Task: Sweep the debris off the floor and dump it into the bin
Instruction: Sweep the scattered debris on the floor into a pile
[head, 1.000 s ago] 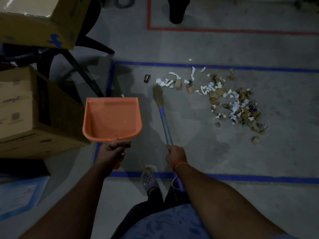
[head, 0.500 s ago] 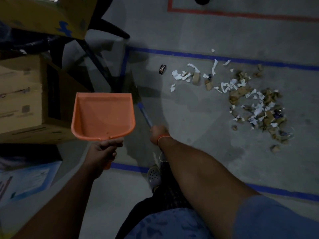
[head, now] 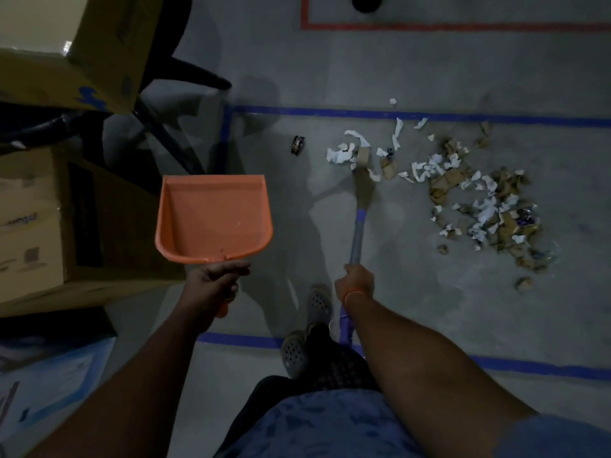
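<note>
Grey concrete floor marked with blue tape fills the frame. Left hand has its grip clenched round the handle of an orange dustpan, held at centre left. Right hand grasps the broom, bristles touching torn paper and cardboard debris scattered at centre right.

Orange dustpan, white-and-brown debris, blue tape lines, seemingly grey floor
</note>
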`<state>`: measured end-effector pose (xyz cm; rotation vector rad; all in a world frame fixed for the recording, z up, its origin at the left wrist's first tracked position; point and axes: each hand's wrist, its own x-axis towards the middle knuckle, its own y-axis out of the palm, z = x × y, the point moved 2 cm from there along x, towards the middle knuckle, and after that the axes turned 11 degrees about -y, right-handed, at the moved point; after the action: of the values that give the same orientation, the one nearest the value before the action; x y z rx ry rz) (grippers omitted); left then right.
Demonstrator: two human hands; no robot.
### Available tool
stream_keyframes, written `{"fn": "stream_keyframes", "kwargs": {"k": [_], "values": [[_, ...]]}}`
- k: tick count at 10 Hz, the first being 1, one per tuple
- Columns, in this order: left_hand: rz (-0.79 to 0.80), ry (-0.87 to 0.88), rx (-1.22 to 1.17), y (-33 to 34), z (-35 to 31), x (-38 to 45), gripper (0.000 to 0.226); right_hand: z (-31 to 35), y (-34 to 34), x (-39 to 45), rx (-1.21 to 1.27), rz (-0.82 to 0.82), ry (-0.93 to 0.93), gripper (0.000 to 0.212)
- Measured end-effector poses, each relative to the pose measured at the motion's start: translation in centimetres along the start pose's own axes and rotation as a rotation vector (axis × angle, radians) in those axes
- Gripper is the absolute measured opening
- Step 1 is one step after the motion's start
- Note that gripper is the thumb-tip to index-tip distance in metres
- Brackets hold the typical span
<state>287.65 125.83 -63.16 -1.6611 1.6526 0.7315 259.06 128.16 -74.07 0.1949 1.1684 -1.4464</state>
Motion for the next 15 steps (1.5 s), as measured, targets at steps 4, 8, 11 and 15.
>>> {"fn": "stream_keyframes", "kwargs": {"k": [4,8,11,15], "values": [[0.083,0.060,0.061,4.6,-7.3,1.8,0.030,2.2,-4.0,0.9,-0.006,-0.167,-0.135,0.052],[0.089,0.076,0.134,1.3,-12.1,6.8,0.031,13.4,-0.7,6.7,-0.075,0.026,-0.326,0.044],[0.102,0.028,0.151,0.8,-16.4,10.6,0.031,16.1,-1.0,11.0,0.144,-0.034,-0.068,0.032],[0.267,0.069,0.189,6.8,-18.3,13.5,0.039,10.1,-8.7,11.8,0.224,-0.264,0.110,0.043]]}}
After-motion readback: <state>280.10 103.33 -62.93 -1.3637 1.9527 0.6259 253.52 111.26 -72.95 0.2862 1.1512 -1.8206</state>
